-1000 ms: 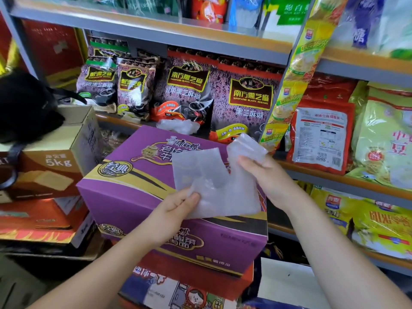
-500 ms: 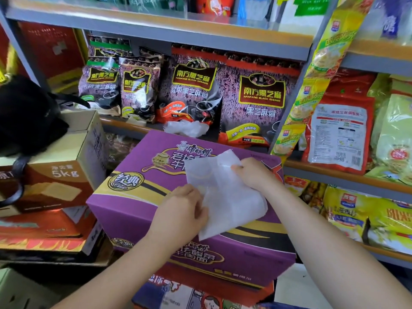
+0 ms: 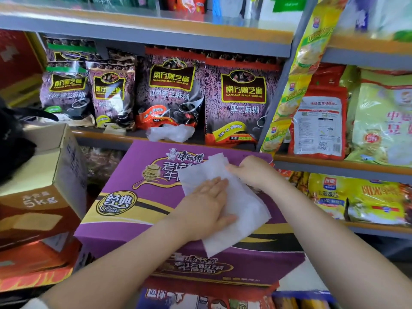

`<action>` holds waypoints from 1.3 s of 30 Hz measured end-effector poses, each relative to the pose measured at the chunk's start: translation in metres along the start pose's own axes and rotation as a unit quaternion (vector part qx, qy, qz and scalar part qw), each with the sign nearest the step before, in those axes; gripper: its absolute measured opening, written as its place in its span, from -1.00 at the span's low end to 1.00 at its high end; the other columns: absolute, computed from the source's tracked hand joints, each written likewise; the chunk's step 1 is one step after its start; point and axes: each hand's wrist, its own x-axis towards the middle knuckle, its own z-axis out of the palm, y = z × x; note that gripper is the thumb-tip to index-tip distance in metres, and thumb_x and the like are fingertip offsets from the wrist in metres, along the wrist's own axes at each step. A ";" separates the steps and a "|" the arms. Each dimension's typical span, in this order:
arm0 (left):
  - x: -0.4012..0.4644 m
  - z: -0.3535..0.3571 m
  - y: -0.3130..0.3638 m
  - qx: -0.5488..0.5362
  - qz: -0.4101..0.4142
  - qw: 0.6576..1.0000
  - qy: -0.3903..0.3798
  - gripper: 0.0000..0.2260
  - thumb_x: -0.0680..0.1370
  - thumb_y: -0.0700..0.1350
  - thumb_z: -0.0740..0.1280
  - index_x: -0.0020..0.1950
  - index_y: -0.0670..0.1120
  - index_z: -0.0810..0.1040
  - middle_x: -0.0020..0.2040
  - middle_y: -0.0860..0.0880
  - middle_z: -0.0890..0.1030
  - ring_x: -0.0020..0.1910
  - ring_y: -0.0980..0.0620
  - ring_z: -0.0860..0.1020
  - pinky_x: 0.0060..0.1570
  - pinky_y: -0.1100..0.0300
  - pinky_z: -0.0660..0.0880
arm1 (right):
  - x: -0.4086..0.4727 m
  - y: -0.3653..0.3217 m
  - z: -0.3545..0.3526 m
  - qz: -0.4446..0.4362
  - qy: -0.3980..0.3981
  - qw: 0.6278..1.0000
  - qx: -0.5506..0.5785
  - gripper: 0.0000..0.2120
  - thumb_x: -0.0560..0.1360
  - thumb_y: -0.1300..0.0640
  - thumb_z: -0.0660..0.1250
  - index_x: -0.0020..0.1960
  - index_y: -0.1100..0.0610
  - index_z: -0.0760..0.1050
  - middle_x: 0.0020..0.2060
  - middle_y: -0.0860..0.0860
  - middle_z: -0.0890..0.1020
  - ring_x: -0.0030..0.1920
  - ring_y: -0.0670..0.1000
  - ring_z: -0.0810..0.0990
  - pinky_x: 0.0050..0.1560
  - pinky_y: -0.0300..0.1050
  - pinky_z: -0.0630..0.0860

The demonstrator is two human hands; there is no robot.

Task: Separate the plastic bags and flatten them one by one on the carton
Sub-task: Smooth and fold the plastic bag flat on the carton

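A translucent white plastic bag [image 3: 243,208] lies spread on top of the purple carton [image 3: 138,210] in the middle of the view. My left hand [image 3: 207,206] lies flat on the bag with straight fingers and presses it down. My right hand [image 3: 252,172] rests on the bag's upper right part, its fingers bent over the edge; whether they pinch the plastic I cannot tell. A crumpled bunch of more plastic bags [image 3: 170,133] sits on the shelf edge just behind the carton.
Dark sesame-paste packs [image 3: 243,101] fill the shelf behind. Yellow and red snack packs [image 3: 318,121] stand at the right. A brown 5kg box [image 3: 42,186] with a black bag [image 3: 11,141] on it stands left of the carton. Printed boxes [image 3: 200,299] lie beneath.
The bag was held up in both hands a second ago; it has come down onto the carton, and my left hand has opened flat on it.
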 end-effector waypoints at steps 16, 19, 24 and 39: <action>0.035 0.000 -0.027 0.060 0.009 0.997 -0.054 0.07 0.08 0.56 -0.15 0.50 0.06 -0.08 0.52 -0.06 -0.06 0.48 -0.21 -0.23 0.44 -0.09 -0.26 | -0.076 0.034 0.032 0.023 0.154 0.988 0.012 -0.67 0.50 0.02 0.24 -0.38 0.14 0.35 -0.44 0.04 0.45 -0.31 0.11 0.47 -0.36 -0.05 0.33; 0.036 0.001 -0.028 0.049 0.035 0.996 -0.068 0.07 0.08 0.57 -0.13 0.50 0.10 -0.19 0.53 -0.04 -0.16 0.48 -0.15 -0.27 0.42 -0.06 -0.26 | -0.077 0.035 0.036 0.029 0.168 0.985 0.024 -0.59 0.50 0.04 0.24 -0.46 0.10 0.20 -0.52 0.01 0.30 -0.37 0.09 0.38 -0.44 -0.10 0.17; 0.037 0.004 -0.028 0.032 0.039 0.995 -0.092 0.20 -0.07 0.65 -0.31 0.48 0.09 -0.28 0.52 -0.08 -0.26 0.47 -0.12 -0.29 0.42 -0.01 -0.25 | -0.080 0.035 0.037 0.033 0.157 0.987 0.018 -0.62 0.48 0.12 0.22 -0.44 0.10 0.14 -0.49 0.02 0.27 -0.32 0.09 0.33 -0.45 -0.10 0.13; 0.029 0.001 -0.023 0.046 0.002 0.993 -0.105 0.21 0.01 0.59 -0.10 0.49 -0.07 -0.29 0.50 -0.13 -0.30 0.45 -0.19 -0.33 0.43 -0.03 -0.27 | -0.063 0.033 0.047 -0.149 -0.011 0.976 -0.158 -0.46 0.63 -0.03 -0.06 0.53 0.08 -0.19 0.53 -0.06 -0.17 0.51 -0.11 -0.19 0.47 -0.11 -0.27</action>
